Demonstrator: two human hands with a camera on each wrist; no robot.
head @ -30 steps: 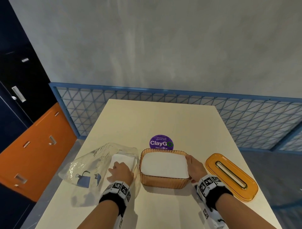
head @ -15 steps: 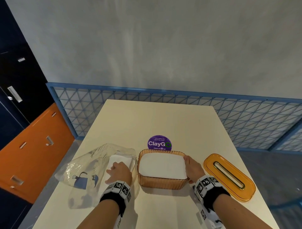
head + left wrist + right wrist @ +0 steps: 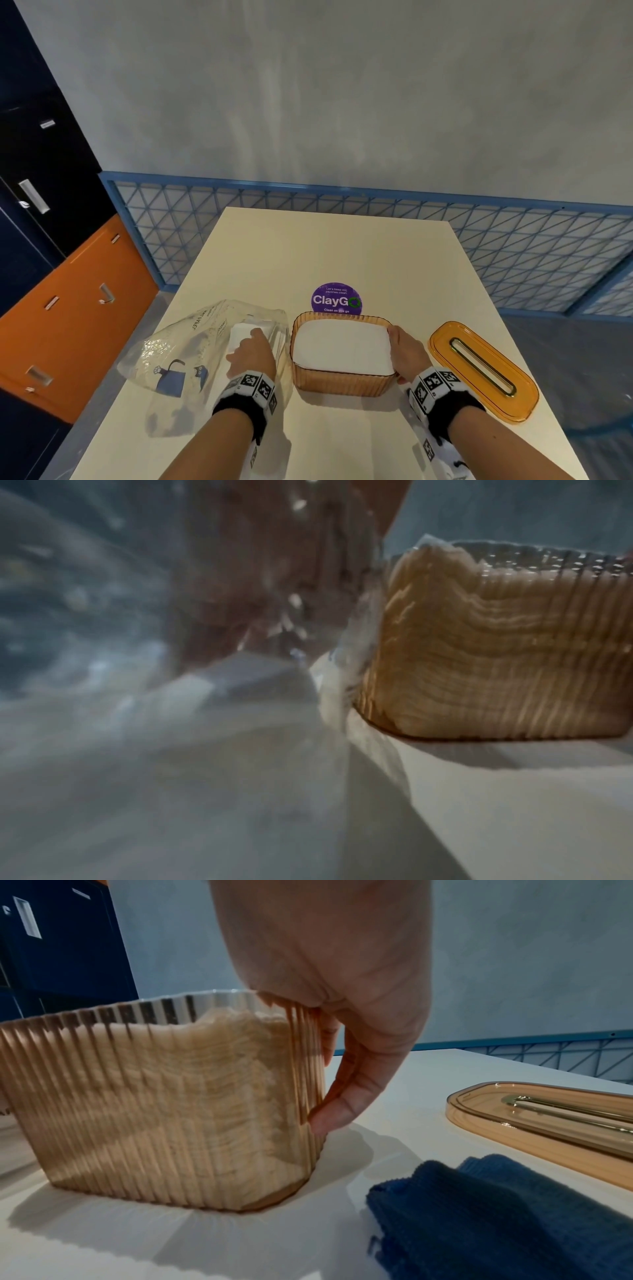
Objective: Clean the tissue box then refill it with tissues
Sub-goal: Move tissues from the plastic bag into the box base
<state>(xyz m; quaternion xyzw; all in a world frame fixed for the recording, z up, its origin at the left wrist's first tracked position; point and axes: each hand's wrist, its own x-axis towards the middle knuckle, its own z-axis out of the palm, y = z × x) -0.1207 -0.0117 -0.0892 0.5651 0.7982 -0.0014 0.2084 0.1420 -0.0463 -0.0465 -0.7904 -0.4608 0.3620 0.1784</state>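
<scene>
The amber ribbed tissue box [image 3: 342,382] stands open at the table's middle, filled to near its rim with white tissues [image 3: 342,346]. My right hand [image 3: 407,349] holds the box's right end, thumb [image 3: 329,1118] down the near corner and fingers round the far one. The box's amber slotted lid [image 3: 479,370] lies flat to the right. Left of the box lies a clear plastic bag [image 3: 185,349] with a white tissue stack [image 3: 245,330] in its mouth. My left hand [image 3: 253,353] curls over that stack; its fingertips are hidden.
A folded blue cloth [image 3: 496,1218] lies on the table under my right wrist. A purple round sticker [image 3: 336,300] sits behind the box. The cream table [image 3: 325,253] runs back to a blue mesh railing [image 3: 342,202]. Orange and dark cabinets [image 3: 68,308] stand at left.
Both hands, the box and the bag stay where they were. Only the head view has shifted a little.
</scene>
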